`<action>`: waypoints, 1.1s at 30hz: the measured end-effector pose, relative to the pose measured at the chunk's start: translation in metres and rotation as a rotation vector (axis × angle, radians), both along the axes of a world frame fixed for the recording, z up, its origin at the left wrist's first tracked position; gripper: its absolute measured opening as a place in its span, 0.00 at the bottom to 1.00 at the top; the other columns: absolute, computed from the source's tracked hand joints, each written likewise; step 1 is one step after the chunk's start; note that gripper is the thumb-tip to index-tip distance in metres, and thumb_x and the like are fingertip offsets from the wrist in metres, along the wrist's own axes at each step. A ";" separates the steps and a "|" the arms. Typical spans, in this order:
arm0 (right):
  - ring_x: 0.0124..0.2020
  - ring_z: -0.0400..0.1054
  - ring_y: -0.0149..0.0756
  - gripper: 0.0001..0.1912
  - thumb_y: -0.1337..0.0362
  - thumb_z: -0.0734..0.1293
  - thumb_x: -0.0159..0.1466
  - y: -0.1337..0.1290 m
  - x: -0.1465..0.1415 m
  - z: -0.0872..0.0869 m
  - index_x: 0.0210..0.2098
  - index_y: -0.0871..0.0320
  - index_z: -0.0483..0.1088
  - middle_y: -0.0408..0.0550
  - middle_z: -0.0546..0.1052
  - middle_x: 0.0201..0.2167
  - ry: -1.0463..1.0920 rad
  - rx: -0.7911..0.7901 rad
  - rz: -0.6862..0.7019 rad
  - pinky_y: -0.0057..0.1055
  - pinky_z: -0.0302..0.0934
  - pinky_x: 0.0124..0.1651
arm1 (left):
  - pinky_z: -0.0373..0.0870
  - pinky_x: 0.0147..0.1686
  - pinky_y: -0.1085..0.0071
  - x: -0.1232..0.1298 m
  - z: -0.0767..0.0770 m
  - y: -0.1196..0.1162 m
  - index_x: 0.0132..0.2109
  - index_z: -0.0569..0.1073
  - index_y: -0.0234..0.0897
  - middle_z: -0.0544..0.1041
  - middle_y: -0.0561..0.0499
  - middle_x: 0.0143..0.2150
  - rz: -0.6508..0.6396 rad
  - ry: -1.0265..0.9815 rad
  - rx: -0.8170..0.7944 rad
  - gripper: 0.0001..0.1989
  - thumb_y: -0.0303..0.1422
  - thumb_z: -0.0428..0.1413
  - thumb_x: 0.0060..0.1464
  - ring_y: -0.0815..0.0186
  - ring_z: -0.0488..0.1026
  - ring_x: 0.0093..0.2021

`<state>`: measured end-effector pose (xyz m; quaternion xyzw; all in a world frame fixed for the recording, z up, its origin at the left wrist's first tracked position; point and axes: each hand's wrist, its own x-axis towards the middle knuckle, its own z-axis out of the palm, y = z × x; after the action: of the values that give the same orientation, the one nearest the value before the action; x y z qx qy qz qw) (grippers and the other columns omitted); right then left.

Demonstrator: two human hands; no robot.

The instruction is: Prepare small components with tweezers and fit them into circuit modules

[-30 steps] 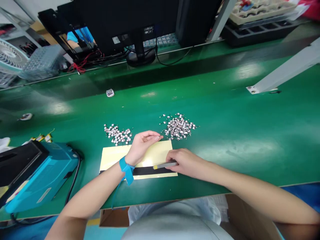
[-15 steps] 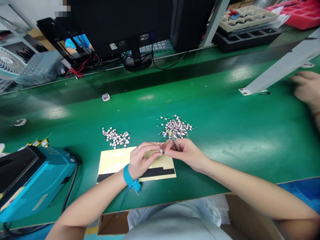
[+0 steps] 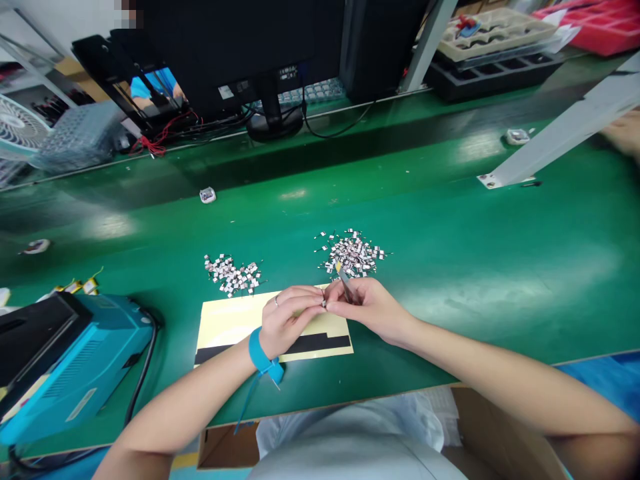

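My left hand (image 3: 287,317), with a ring and a blue wrist strap (image 3: 263,357), pinches a small white component (image 3: 324,303) with a thin dark lead between thumb and fingers. Fingertip to fingertip with it, my right hand (image 3: 367,301) grips a flat metal tool that looks like tweezers (image 3: 346,283); its yellow end points up and away. The tool's other end is hidden by my fingers. Both hands are above a pale yellow sheet (image 3: 230,320) bearing a black strip (image 3: 315,343). Beyond them lie two heaps of similar parts, a right heap (image 3: 353,253) and a left heap (image 3: 233,275).
A blue machine (image 3: 95,360) with a black cable stands at left. Across the bench are a monitor (image 3: 273,110), red wires (image 3: 150,145) and trays (image 3: 495,40). A slanted grey post (image 3: 560,130) stands at right, with another person's hand (image 3: 625,133) beyond. White pieces (image 3: 207,195) lie farther back.
The component between my fingertips has turned slightly, and the tool stands a little steeper. The other person's hand has drawn back rightward. A white piece now shows left of the grey post.
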<state>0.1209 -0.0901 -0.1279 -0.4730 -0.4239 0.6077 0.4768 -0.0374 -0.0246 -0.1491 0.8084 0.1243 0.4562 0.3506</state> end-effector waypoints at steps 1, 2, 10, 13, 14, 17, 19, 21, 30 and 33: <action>0.25 0.55 0.26 0.11 0.59 0.68 0.51 0.000 -0.001 0.000 0.24 0.62 0.66 0.40 0.64 0.21 0.010 -0.006 -0.008 0.24 0.48 0.28 | 0.72 0.39 0.70 0.000 0.000 0.000 0.42 0.69 0.38 0.74 0.50 0.35 -0.010 -0.002 0.005 0.16 0.19 0.57 0.45 0.68 0.72 0.38; 0.24 0.55 0.25 0.11 0.60 0.69 0.51 0.001 -0.002 0.000 0.23 0.62 0.66 0.39 0.64 0.21 0.029 -0.015 -0.016 0.24 0.48 0.28 | 0.72 0.40 0.70 0.000 0.000 0.000 0.42 0.69 0.38 0.74 0.50 0.35 -0.019 0.001 0.007 0.17 0.18 0.57 0.45 0.68 0.72 0.39; 0.29 0.64 0.27 0.15 0.65 0.71 0.47 0.002 0.000 0.002 0.19 0.62 0.59 0.42 0.70 0.24 0.220 -0.092 -0.026 0.26 0.56 0.36 | 0.73 0.38 0.70 0.002 0.002 -0.002 0.42 0.68 0.37 0.74 0.49 0.34 -0.049 0.007 -0.002 0.13 0.21 0.55 0.48 0.67 0.73 0.38; 0.26 0.62 0.26 0.16 0.63 0.71 0.47 0.001 0.003 0.003 0.21 0.61 0.59 0.40 0.68 0.22 0.112 -0.099 0.025 0.24 0.55 0.32 | 0.73 0.38 0.71 0.004 0.005 -0.006 0.41 0.68 0.36 0.75 0.47 0.35 -0.082 0.022 -0.012 0.11 0.22 0.54 0.49 0.67 0.73 0.39; 0.25 0.62 0.26 0.16 0.61 0.71 0.47 0.002 0.004 0.003 0.20 0.61 0.58 0.40 0.68 0.21 0.061 -0.097 0.030 0.24 0.55 0.30 | 0.73 0.38 0.71 0.005 0.006 -0.005 0.41 0.68 0.36 0.75 0.47 0.35 -0.098 0.047 -0.001 0.10 0.23 0.54 0.50 0.67 0.73 0.39; 0.26 0.62 0.29 0.20 0.58 0.70 0.48 0.007 0.014 0.003 0.19 0.59 0.54 0.42 0.68 0.23 -0.125 -0.042 -0.059 0.25 0.55 0.30 | 0.71 0.40 0.71 0.004 0.013 0.008 0.41 0.69 0.36 0.75 0.47 0.36 -0.087 0.184 0.106 0.08 0.25 0.52 0.52 0.67 0.72 0.40; 0.26 0.62 0.29 0.19 0.57 0.69 0.49 0.011 0.024 0.004 0.19 0.59 0.54 0.44 0.69 0.25 -0.301 0.046 -0.224 0.25 0.54 0.28 | 0.71 0.40 0.70 -0.001 0.022 0.027 0.41 0.69 0.36 0.75 0.47 0.36 0.021 0.330 0.208 0.08 0.26 0.50 0.53 0.67 0.72 0.40; 0.22 0.58 0.27 0.16 0.57 0.68 0.50 0.012 0.034 0.005 0.21 0.59 0.57 0.43 0.68 0.24 -0.504 0.125 -0.390 0.24 0.51 0.24 | 0.70 0.39 0.68 -0.011 0.034 0.049 0.41 0.70 0.35 0.75 0.47 0.37 0.145 0.531 0.279 0.09 0.25 0.48 0.54 0.65 0.72 0.39; 0.22 0.63 0.28 0.05 0.67 0.61 0.58 -0.014 0.016 0.006 0.31 0.58 0.68 0.43 0.72 0.25 -0.914 0.284 0.148 0.24 0.54 0.25 | 0.68 0.38 0.67 -0.036 0.039 0.095 0.41 0.71 0.36 0.75 0.47 0.40 0.268 1.196 0.230 0.11 0.23 0.51 0.49 0.59 0.72 0.39; 0.26 0.66 0.29 0.06 0.69 0.60 0.59 -0.016 0.012 0.006 0.31 0.57 0.69 0.43 0.73 0.28 -0.946 0.269 0.230 0.24 0.56 0.28 | 0.67 0.34 0.67 -0.031 0.028 0.094 0.40 0.72 0.34 0.76 0.45 0.34 0.351 1.208 0.232 0.12 0.22 0.49 0.49 0.59 0.72 0.35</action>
<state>0.1329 -0.1062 -0.1222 -0.5813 -0.7174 0.3154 0.2190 -0.0688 0.0689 -0.1211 0.9234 0.3802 -0.0190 0.0489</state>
